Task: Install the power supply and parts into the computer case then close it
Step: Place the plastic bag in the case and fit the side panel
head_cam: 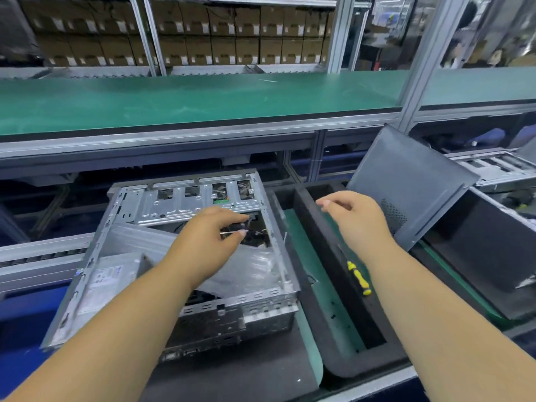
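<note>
The open computer case is lying at seven o'clock on the counter. The left hand is pinching a thin cable inside; the right hand is hovering, loosely open, holding nothing. The stiff, sharp-edged side panel at two o'clock probably wants gripping by its edges.

A single wide-angle head camera looks forward and steeply down from the person's own standpoint. Both forearms enter from the lower corners, and the hands sit close at mid-frame over the open computer case. The green table crosses the upper-middle frame, bowed by the lens; shelves of boxes fill the far top.
</note>
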`<state>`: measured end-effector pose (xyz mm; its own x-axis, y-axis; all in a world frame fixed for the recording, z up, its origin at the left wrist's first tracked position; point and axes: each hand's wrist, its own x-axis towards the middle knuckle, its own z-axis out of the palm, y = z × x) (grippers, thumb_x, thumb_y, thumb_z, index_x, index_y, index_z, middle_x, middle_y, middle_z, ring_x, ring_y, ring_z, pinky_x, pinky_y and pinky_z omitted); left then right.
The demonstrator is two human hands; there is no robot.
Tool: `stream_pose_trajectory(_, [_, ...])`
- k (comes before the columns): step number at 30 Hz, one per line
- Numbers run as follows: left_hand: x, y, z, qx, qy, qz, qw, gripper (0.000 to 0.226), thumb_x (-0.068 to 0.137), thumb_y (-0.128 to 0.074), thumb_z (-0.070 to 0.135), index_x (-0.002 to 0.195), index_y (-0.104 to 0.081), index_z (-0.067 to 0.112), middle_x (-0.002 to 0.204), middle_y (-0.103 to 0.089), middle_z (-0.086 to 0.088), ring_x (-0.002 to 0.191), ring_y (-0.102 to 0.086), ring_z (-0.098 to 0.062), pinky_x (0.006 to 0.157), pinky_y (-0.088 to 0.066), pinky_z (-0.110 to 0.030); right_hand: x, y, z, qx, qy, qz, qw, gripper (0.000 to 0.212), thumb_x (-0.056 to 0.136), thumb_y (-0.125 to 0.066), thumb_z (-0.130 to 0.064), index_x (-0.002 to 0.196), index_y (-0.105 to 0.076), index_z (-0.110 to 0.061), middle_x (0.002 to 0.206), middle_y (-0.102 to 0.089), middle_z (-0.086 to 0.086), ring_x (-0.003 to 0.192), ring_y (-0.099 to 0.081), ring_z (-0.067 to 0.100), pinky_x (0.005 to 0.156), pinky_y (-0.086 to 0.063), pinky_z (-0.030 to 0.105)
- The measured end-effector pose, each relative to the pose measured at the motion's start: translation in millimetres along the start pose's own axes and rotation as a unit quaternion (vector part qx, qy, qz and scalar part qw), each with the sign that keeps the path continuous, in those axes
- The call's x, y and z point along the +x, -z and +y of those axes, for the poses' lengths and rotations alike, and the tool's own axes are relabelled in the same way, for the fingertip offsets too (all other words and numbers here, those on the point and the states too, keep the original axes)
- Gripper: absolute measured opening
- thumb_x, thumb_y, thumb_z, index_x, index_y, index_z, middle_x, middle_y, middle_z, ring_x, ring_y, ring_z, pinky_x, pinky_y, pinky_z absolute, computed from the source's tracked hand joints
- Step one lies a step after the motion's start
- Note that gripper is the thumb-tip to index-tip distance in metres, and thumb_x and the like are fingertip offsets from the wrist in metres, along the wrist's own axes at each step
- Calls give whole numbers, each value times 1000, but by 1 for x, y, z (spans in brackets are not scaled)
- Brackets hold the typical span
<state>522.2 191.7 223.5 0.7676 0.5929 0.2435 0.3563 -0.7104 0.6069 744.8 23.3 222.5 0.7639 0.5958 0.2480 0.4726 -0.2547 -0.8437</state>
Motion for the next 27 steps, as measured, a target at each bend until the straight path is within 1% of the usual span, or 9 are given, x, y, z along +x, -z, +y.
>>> stream_pose_trajectory(4, [16,-37,52,-15,-5,-12,1000,29,92,-62,30,120,-65,39,109,-58,15,99,-53,-3,90,-41,-24,16,52,38,51,-42,30,997,21,91,-60,-22,82,-76,-34,82,-72,-22,80,-63,-4,70,-47,23])
stream_pose_trajectory(7, [33,-71,89,-9,-24,-20,999,29,92,-62,30,119,-66,38,115,-57,19,105,-47,4,90,-31,-10,27,90,66,65,-60,43,995,21,92,-59,-23,82,-75,-32,84,-71,-24,82,-62,-8,67,-42,14])
stream_pose_trajectory(9, [44,-94,110,-6,-36,-29,999,29,91,-63,30,118,-65,39,117,-57,21,109,-47,5,89,-28,-4,36,114,84,69,-67,54,994,20,92,-59,-24,82,-75,-32,85,-71,-24,83,-62,-8,69,-43,16])
stream_pose_trajectory(13, [58,-136,143,-14,-20,-43,999,30,91,-62,33,119,-63,43,120,-55,24,114,-46,5,99,-35,-19,51,157,123,79,-91,87,989,18,92,-59,-24,86,-72,-34,87,-70,-22,81,-62,-7,63,-43,14])
stream_pose_trajectory(17, [66,-171,168,-21,-3,-49,999,29,91,-61,35,117,-62,47,119,-51,32,112,-43,15,100,-34,-19,68,191,159,72,-108,163,978,11,88,-62,-21,91,-63,-32,96,-66,-12,82,-60,0,62,-40,18])
stream_pose_trajectory(19, [70,-184,178,-34,12,-47,998,28,91,-61,35,116,-62,49,118,-50,35,111,-41,20,99,-33,-17,77,202,174,61,-125,203,969,17,85,-66,-22,98,-57,-28,104,-62,-3,81,-59,5,62,-40,22])
stream_pose_trajectory(21, [75,-194,187,-40,24,-47,998,28,92,-61,35,116,-63,48,119,-51,34,114,-43,16,99,-34,-18,85,209,187,69,-145,225,961,27,83,-68,-22,106,-53,-25,111,-58,0,82,-58,7,65,-41,27])
stream_pose_trajectory(23, [79,-202,194,-43,32,-48,997,29,92,-60,34,117,-63,47,119,-51,34,116,-44,12,100,-34,-19,94,213,196,81,-158,224,958,39,83,-70,-23,117,-50,-21,116,-54,2,86,-57,8,73,-44,29])
stream_pose_trajectory(27, [85,-210,201,-51,44,-51,996,29,91,-60,34,115,-63,50,116,-50,38,113,-42,20,99,-32,-16,120,220,198,80,-164,196,964,50,84,-70,-37,127,-49,-19,121,-55,0,97,-56,16,79,-39,29])
